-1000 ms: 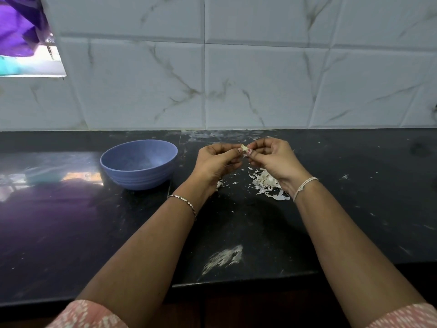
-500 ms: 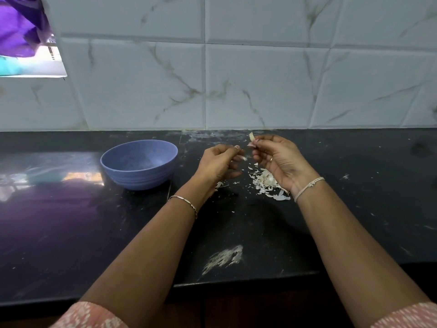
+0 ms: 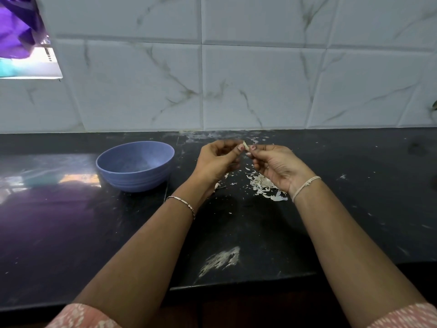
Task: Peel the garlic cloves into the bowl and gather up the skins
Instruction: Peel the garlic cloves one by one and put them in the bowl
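Note:
A small pale garlic clove [image 3: 246, 146] is held above the black counter, pinched between the fingertips of both hands. My left hand [image 3: 218, 160] grips it from the left with curled fingers, and my right hand [image 3: 276, 165] pinches it from the right. A pile of white garlic skins [image 3: 262, 185] lies on the counter under my right hand, partly hidden by it. The blue bowl [image 3: 134, 165] stands to the left of my hands; its inside looks bare from here.
The black counter [image 3: 354, 197] is dotted with skin flakes, with a white smear [image 3: 222, 259] near its front edge. A white marble-tiled wall [image 3: 236, 79] closes the back. A purple cloth [image 3: 16, 27] hangs at the top left.
Half a second ago my right hand had pulled a strip of skin away from my left hand. The two hands have come back together on the clove.

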